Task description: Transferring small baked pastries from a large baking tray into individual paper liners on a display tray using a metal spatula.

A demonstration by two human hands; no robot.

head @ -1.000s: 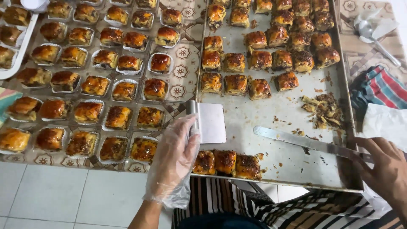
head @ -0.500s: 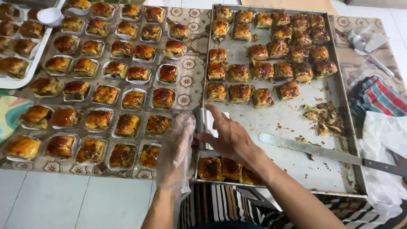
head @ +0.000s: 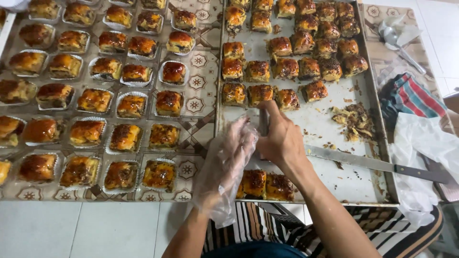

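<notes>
Two hands meet over a metal tray [head: 377,129]. The left hand [head: 229,153], in a loose clear plastic glove, curls its grip against the bare right hand [head: 282,141], which pinches a stack of paper cups [head: 263,126]. Glazed pastries [head: 260,94] sit just beyond; a knife [head: 373,163] lies right.

White square-tiled floor [head: 71,229], table with beige star-patterned tablecloth [head: 198,102], red-blue-green striped folded cloth [head: 413,98] at right, white crumpled plastic sheet [head: 420,143], even bright light

Roughly fifty pastries [head: 258,94], one knife [head: 368,163]
</notes>
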